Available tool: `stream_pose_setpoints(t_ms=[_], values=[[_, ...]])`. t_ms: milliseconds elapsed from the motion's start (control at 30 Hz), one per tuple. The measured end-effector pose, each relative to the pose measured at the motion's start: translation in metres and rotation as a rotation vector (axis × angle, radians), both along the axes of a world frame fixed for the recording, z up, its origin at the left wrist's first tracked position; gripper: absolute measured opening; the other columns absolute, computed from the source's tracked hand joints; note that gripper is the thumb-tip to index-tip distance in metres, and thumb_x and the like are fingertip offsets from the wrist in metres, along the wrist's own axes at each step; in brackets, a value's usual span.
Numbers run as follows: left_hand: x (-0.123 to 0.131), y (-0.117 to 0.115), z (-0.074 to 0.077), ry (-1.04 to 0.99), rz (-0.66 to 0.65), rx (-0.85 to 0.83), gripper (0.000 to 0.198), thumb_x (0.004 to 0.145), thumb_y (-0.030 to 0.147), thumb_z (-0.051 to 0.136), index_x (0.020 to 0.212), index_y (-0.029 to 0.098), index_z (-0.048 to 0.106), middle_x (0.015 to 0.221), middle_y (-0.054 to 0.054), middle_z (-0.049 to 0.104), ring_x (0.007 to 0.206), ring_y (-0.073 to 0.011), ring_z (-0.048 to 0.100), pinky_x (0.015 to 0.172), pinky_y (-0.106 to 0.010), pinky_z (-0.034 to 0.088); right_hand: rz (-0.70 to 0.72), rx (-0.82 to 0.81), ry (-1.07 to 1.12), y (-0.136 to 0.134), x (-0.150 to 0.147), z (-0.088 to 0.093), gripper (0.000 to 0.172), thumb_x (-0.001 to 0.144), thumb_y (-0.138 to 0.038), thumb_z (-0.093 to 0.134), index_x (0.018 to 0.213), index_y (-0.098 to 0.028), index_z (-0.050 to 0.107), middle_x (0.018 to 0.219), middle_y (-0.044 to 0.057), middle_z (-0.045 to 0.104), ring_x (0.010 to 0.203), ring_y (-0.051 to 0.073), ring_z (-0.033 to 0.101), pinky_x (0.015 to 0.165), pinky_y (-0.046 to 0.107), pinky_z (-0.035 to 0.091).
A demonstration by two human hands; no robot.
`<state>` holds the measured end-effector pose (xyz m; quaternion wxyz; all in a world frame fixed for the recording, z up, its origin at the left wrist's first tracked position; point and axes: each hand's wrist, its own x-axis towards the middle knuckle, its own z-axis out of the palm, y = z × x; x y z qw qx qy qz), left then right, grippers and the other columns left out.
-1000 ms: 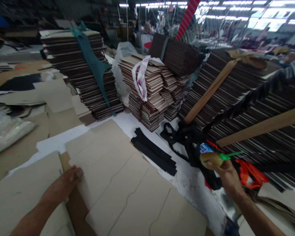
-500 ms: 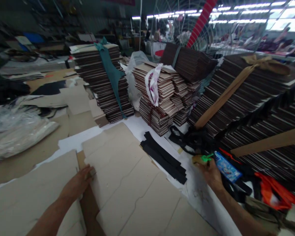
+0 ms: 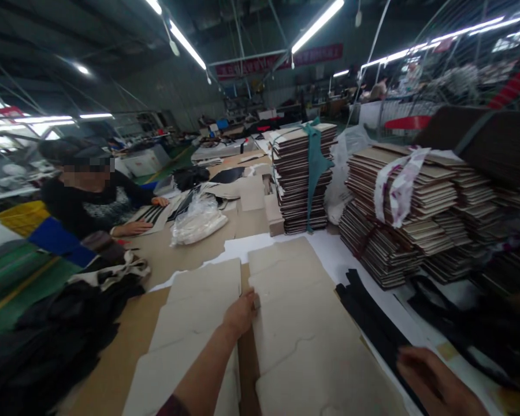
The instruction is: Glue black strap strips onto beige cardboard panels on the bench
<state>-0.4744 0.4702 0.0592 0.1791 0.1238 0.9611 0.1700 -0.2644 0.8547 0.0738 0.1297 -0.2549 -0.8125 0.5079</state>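
Right row: overlapped beige sheets (image 3: pixel 294 300) lie ahead of the person, apparently lapped so that a margin of each shows.
Left hand: the fingers of the left hand (image 3: pixel 240 313) touch the row's left edge, probably steadying it; whether they pinch it, I cannot tell.
Left row: more beige sheets (image 3: pixel 203 300) lie alongside, across a narrow brown gap.
Strips: black strips (image 3: pixel 368 312) lie just beside the right row, likely there for easy reach.
Right hand: the right hand (image 3: pixel 439 378) is at their near end, fingers curled; blur hides whether they grip.
Stacks: dark stack (image 3: pixel 301 185) and pale stack (image 3: pixel 435 199) stand beyond, tied presumably to keep together.
Far left: a co-worker (image 3: pixel 108 202) has both hands at striped pieces (image 3: pixel 146 219).
Change: half a second ago the right hand held a green-tipped bottle; none shows in it now. The view has swung left.
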Motion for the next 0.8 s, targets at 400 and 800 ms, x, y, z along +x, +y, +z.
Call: stream_pose_setpoints(t_ms=[400, 800], values=[[0.001, -0.001, -0.007, -0.016, 0.026, 0.033, 0.050, 0.080, 0.008, 0.059, 0.128, 0.022, 0.059, 0.160, -0.004, 0.038, 0.139, -0.0185, 0.048, 0.118, -0.027, 0.034, 0.437, 0.739, -0.300, -0.056, -0.237, -0.025, 0.034, 0.091, -0.025, 0.052, 0.119, -0.008, 0.060, 0.119, 0.022, 0.065, 0.115, 0.030, 0.059, 0.103, 0.039, 0.040], [0.002, 0.000, -0.002, -0.010, 0.000, 0.026, 0.052, 0.081, 0.006, 0.057, 0.131, 0.020, 0.059, 0.160, -0.005, 0.039, 0.137, -0.0216, 0.050, 0.118, -0.030, 0.037, 0.434, 0.845, -0.417, -0.047, -0.237, -0.037, 0.027, 0.091, -0.028, 0.056, 0.108, -0.007, 0.060, 0.104, 0.020, 0.067, 0.100, 0.029, 0.065, 0.089, 0.036, 0.047]])
